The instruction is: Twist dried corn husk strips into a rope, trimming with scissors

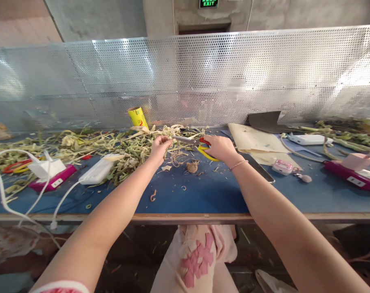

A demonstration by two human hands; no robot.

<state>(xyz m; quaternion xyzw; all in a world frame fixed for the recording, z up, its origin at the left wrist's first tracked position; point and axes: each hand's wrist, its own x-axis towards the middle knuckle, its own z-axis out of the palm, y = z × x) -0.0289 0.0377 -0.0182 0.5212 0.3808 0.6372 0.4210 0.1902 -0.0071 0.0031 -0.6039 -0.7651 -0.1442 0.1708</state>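
My right hand [220, 147] grips a pair of scissors [185, 140] by its red and yellow handles, the blades pointing left. Thumb and fingers pressed together, my left hand [161, 148] is at the blade tips; what it pinches is too small to make out. Behind and left of it spreads a heap of dried stalks and leaves [128, 156]. A small brown twine-like bundle [192, 166] lies on the blue table [188, 195] below the scissors, with loose tan strands [177, 156] beside it.
A yellow tube [137, 118] stands against the perforated metal screen [203, 73]. White power banks [98, 170] with cables and magenta power strips [55, 179] lie on both sides. On the right are brown paper [255, 140], a dark phone [258, 167] and a pink case [283, 166].
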